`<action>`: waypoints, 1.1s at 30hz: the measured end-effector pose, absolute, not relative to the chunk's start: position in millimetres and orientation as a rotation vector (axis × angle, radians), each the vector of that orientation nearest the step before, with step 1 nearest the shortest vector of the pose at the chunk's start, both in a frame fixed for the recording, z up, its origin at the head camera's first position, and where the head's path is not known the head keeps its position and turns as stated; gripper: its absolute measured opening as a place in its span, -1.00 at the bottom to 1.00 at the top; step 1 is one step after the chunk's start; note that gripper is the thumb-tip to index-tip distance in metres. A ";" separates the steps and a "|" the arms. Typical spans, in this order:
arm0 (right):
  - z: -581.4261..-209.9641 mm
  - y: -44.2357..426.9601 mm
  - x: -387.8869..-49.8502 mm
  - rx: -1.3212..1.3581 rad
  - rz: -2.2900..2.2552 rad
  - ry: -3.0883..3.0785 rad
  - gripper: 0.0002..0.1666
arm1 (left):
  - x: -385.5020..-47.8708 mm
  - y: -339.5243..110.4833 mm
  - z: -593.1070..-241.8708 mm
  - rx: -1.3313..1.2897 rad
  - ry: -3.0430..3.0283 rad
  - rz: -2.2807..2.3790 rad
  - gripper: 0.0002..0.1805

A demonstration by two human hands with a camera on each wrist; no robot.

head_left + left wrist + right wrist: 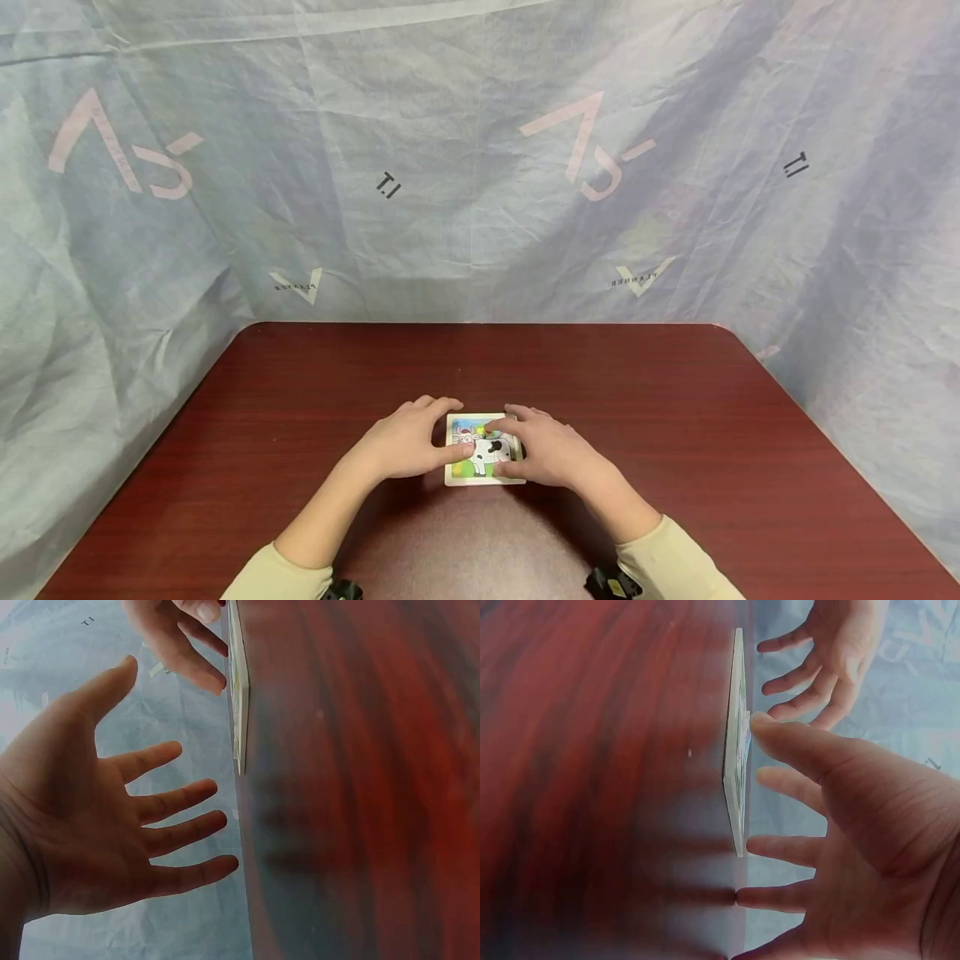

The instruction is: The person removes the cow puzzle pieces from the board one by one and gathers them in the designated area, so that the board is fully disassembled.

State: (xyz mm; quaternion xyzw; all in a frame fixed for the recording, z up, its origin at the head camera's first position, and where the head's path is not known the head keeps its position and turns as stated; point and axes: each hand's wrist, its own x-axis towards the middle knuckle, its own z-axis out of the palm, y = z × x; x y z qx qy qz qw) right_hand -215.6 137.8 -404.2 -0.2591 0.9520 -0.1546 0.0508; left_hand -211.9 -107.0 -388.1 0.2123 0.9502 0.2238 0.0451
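Observation:
A small, flat cow picture puzzle (484, 455) with a pale frame lies on the table between my hands. In the right wrist view the puzzle (733, 761) is seen edge-on, with a thin part standing slightly above its frame near my thumb tip. My left hand (405, 440) is at the puzzle's left side, its thumb over the picture; the left wrist view shows its fingers spread, holding nothing. Over the right side hovers my right hand (551, 446), fingers spread and thumb near the surface. Whether that thumb touches the puzzle I cannot tell. My right hand hides part of the picture.
The dark red wooden table (300, 375) has rounded far corners. Behind it and along both sides hangs a grey-blue cloth (450, 233) printed with letters and shapes. Pale sleeves (281, 575) and dark wrist straps (613, 583) show at the bottom.

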 end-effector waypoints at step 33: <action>-403.0 134.8 -215.0 -0.729 -0.387 2.888 -0.36 | -241.5 -111.1 -424.2 0.470 2.790 1.220 -0.72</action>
